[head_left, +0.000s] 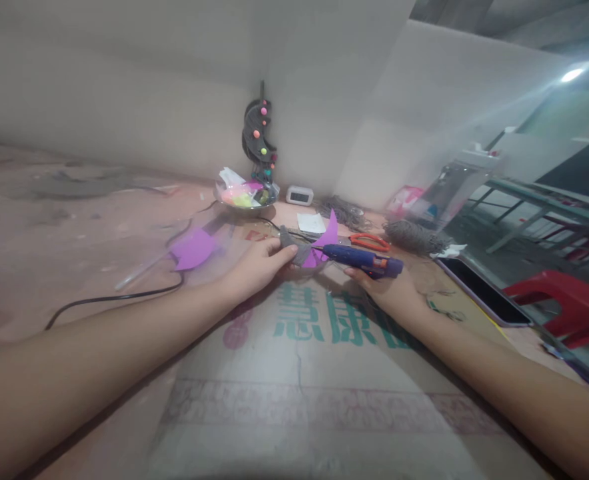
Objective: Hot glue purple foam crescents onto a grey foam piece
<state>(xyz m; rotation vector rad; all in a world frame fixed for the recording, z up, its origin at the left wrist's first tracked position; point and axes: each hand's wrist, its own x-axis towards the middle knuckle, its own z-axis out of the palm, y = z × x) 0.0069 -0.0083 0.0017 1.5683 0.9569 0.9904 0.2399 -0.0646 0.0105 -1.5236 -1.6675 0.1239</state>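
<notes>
My right hand (374,283) is closed around a dark blue glue gun (359,257), whose nozzle points left. The nozzle tip meets a purple cut-out piece (328,233) with a pointed top. Between the thumb and fingers of my left hand (262,267) is a grey piece (302,253) that looks wrapped in yarn; it adjoins the purple piece. Whether the two are joined I cannot tell. Another purple cut-out (194,249) lies to the left of my left hand, beside a clear glue stick (142,273).
Printed cardboard (294,400) covers the table below my hands. Behind them are orange-handled scissors (369,242), a bowl of scraps (247,200), a white digital clock (299,195) and grey yarn (414,237). A phone (484,290) lies at right. A black cord (119,298) runs left.
</notes>
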